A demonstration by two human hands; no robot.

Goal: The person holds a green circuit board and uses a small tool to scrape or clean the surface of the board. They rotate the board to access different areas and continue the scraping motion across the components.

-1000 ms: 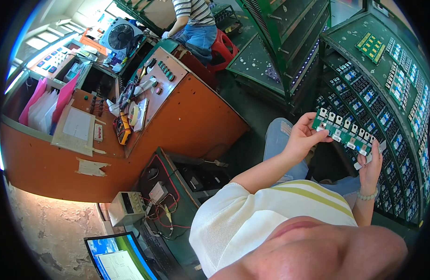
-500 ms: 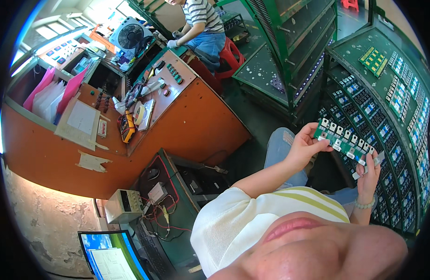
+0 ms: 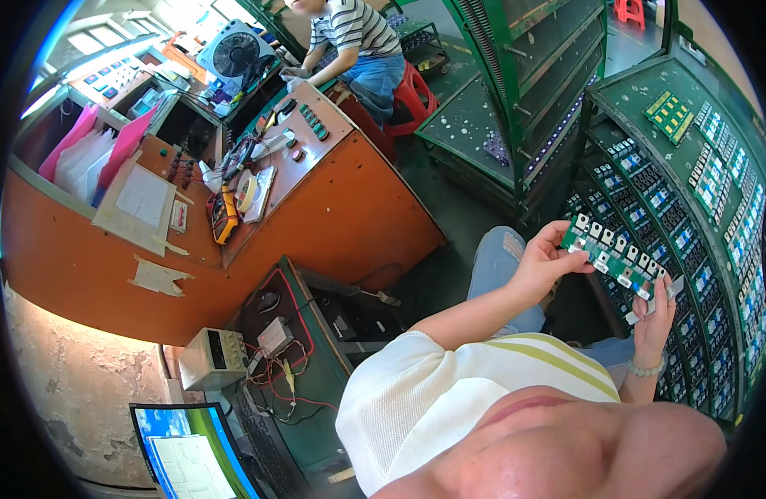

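Observation:
A green circuit board panel (image 3: 614, 257) with a row of pale tabbed parts along its far edge is up in front of me, tilted down to the right. My left hand (image 3: 554, 263) grips its left end, thumb on the face and fingers behind. At the right end is my right hand (image 3: 655, 323), its fingers pinched together round a small whitish strip (image 3: 635, 313), perhaps a label strip. The fingertips are close to the board's corner; whether they press on it I cannot tell.
On my right stands a green rack (image 3: 640, 79) filled with rows of boards. Beyond it is a green metal shelf frame (image 3: 549, 100). An orange-brown bench (image 3: 341, 224) lies ahead left, with a monitor (image 3: 192, 453) below it. A co-worker (image 3: 358, 50) sits on a red stool (image 3: 414, 100).
My right hand has shifted slightly at the board's right end, its thumb no longer lying over the board. The whole view has moved a little. The co-worker's hands have moved.

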